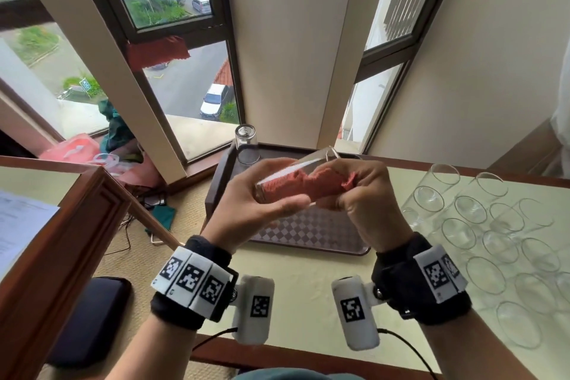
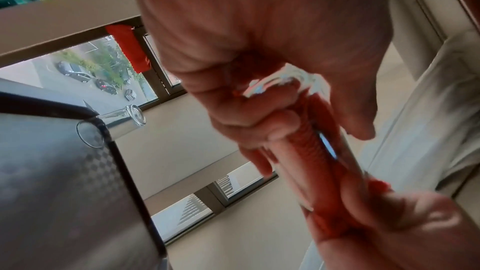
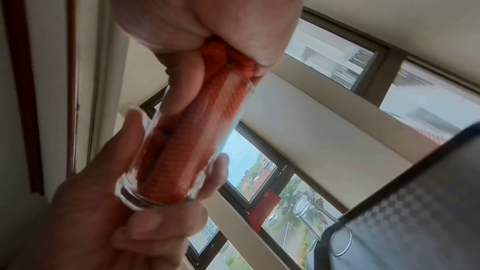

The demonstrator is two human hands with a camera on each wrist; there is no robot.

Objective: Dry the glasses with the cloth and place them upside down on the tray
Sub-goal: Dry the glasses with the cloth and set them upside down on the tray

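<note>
Glass, clear and tall, is what we hold between our two hands above the tray: a straight-sided tumbler (image 1: 287, 177) lying nearly on its side, its thick base to our left and its mouth to our right. Starting at the left, our left hand (image 1: 246, 210) curls thumb and fingers round the base end of that tumbler; we judge this wrap keeps the slippery cylinder from rolling while the inside gets wiped. The right-wrist view shows the heavy base seated against this palm, fingers on either side of the wall.

Inside the tumbler, filling most of its length, sits the salmon-red waffle-weave cloth (image 1: 308, 183), stuffed in so that it presses against the inner wall and reaches the bottom. We take it that packing it tight lets a twist dry the whole interior at once.

Further right, our right hand (image 1: 367, 194) pinches the bunched tail of the cloth at the mouth, fingers closed round the fabric, ready to turn or pull it.

Below and behind our hands lies the dark brown rectangular tray with a chequered mat (image 1: 314, 234), and in its far left corner one clear glass (image 1: 246, 145) already stands upside down, presumably so it drains. To the right, on the pale tabletop (image 1: 308, 302), a cluster of clear upright glasses (image 1: 481, 225) waits, well apart from the tray, which keeps the undried ones separate from the finished one.
</note>
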